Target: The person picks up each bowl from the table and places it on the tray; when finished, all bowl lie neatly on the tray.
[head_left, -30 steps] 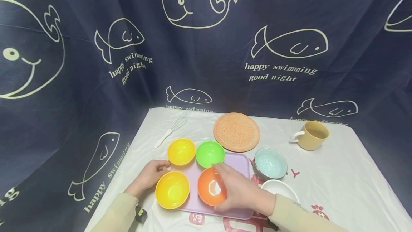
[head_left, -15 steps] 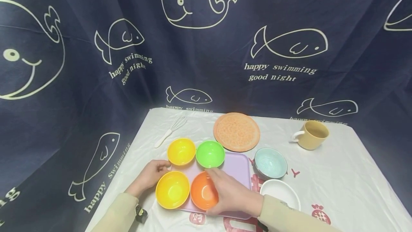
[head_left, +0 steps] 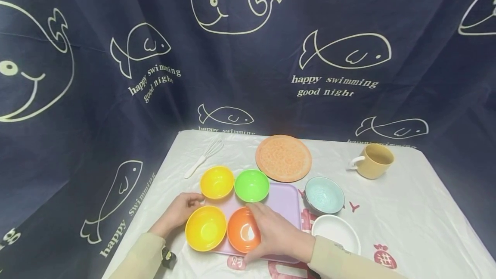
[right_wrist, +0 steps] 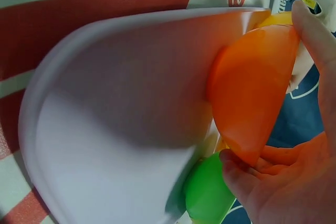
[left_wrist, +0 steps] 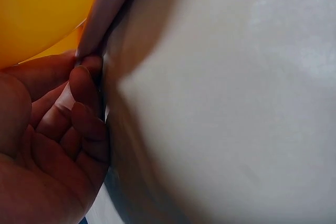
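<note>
A lilac tray carries several small bowls. My right hand holds an orange bowl by its rim, thumb on the near side and fingers on the far side. In the right wrist view the orange bowl stands over the tray. At the tray's left edge, my left hand has curled fingers that pinch the tray rim. Close by that hand are a front yellow bowl and a rear yellow bowl. Behind the orange bowl sits a green bowl.
An orange-brown round plate lies behind the tray, with a white whisk to its left. Right of the tray stand a light blue bowl, a white bowl and a tan mug. A dark curtain surrounds the table.
My right hand has moved the orange bowl left, up beside the front yellow bowl. The white bowl shows more fully. My left hand stays at the tray's left edge.
</note>
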Available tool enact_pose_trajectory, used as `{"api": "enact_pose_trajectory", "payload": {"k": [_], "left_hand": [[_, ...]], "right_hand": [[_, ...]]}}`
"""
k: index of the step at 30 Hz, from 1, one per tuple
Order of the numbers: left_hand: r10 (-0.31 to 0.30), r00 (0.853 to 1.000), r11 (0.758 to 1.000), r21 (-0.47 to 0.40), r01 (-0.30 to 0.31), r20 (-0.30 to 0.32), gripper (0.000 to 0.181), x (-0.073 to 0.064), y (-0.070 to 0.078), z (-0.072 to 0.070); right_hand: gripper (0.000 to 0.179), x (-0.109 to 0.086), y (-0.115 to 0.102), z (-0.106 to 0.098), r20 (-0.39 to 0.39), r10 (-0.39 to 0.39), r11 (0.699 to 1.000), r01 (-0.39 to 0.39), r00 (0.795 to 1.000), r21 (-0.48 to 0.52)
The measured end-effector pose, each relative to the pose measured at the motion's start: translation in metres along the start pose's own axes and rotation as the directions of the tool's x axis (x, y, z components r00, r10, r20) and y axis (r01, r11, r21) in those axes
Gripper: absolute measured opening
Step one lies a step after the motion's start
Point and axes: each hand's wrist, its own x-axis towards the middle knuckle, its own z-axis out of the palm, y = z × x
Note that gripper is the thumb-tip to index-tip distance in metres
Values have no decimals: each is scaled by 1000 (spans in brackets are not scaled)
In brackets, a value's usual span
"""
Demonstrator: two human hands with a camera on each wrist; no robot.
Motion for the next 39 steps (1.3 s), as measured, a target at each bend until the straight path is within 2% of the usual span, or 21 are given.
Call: {"api": "enact_pose_trajectory", "payload": {"k": [5,11,14,18,22,26,29,31,35,39], "left_hand": [[-9,1000,1000,-21,9,6,30,-1,-1,0],[-24,1000,1000,-12,24,2,28,-4,0,-1],[-37,999,999,-15,37,0,29,-4,0,0],[-50,999,999,-16,50,-6,29,-3,0,2],[-44,999,999,-13,44,-5,29,-2,-2,2],[-27,1000,1000,-16,27,5,29,-1,-2,0],[-10,1000,1000,-24,10,10,30,-1,-2,-1],[-4,1000,1000,-27,5,12,30,0,-2,-1],[-5,1000,999,-31,6,16,30,0,-1,0],[-7,1000,999,-33,7,15,30,0,0,1]], "right_hand": [[140,-1,-1,-2,-8,0,1000,0,1000,5],[133,-11,2,-11,-31,-8,1000,9,999,28],[127,-26,4,-18,-50,23,1000,-22,999,19],[126,-57,8,-31,-100,106,994,-108,989,-14],[126,-90,16,-48,-180,179,982,-186,967,-23],[127,-122,31,-57,-254,275,955,-294,927,-40],[129,-145,46,-56,-329,295,940,-335,897,-70],[126,-159,56,-53,-382,271,941,-327,883,-87],[126,-176,69,-49,-432,275,939,-336,859,-70],[129,-182,71,-49,-429,337,921,-388,838,-36]]}}
